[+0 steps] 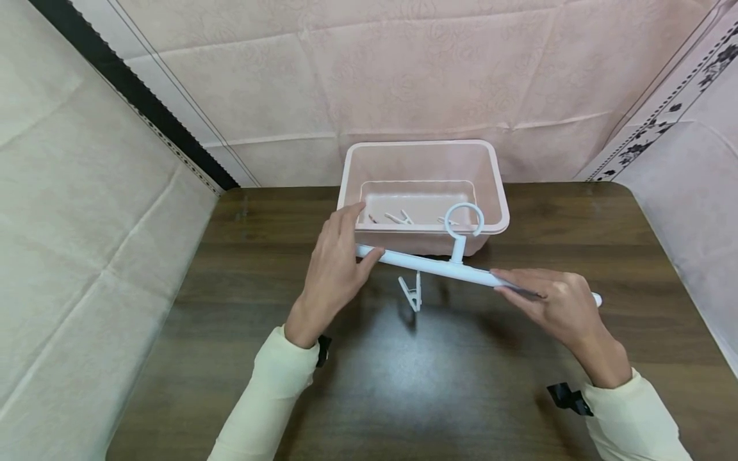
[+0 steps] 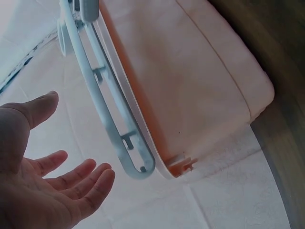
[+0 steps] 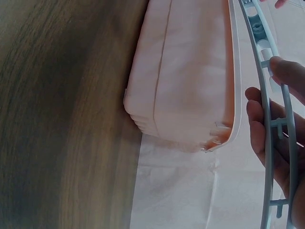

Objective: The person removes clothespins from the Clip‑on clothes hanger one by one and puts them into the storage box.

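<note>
A pale blue clothes hanger with a round hook is held level above the table, near the front of a pink plastic bin. My right hand pinches its right part between thumb and fingers, as the right wrist view also shows for the hanger. Around the hanger's left end, my left hand is spread. In the left wrist view the left hand has loose fingers apart from the bar. A white clothespin appears just below the bar; its attachment cannot be told.
Inside the bin lie several small clothespins. A dark wooden table spreads beneath the hands. Pale patterned cloth rises behind it and covers both sides.
</note>
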Demonstrator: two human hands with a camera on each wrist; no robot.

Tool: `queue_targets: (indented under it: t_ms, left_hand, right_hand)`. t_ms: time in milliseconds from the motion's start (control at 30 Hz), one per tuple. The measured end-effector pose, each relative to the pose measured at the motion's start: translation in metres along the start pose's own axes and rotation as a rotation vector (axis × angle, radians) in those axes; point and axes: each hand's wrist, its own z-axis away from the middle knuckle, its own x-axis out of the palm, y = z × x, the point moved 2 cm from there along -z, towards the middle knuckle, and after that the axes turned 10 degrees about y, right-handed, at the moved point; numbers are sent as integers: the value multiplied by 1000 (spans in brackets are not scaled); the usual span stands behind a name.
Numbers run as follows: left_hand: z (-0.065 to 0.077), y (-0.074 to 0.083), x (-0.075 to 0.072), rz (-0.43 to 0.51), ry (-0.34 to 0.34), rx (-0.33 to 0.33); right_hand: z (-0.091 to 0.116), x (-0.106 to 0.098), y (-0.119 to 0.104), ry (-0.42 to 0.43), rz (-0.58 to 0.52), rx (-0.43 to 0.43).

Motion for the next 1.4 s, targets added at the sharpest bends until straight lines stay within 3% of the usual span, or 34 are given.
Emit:
queue_targets:
  t_ms: [333, 700, 1133, 1400]
  left_hand:
    - [18, 9, -2, 80, 54, -19]
    - [30, 16, -5, 36, 36, -6]
    - [49, 22, 4, 81, 69, -10]
    - [62, 25, 16, 158, 84, -17]
  right_hand:
    - [0, 0, -1, -3, 1, 13]
    - [-2, 0, -3, 2, -1, 14]
    - [-3, 0, -5, 19, 9, 19]
    - [-3, -2, -5, 28, 15, 20]
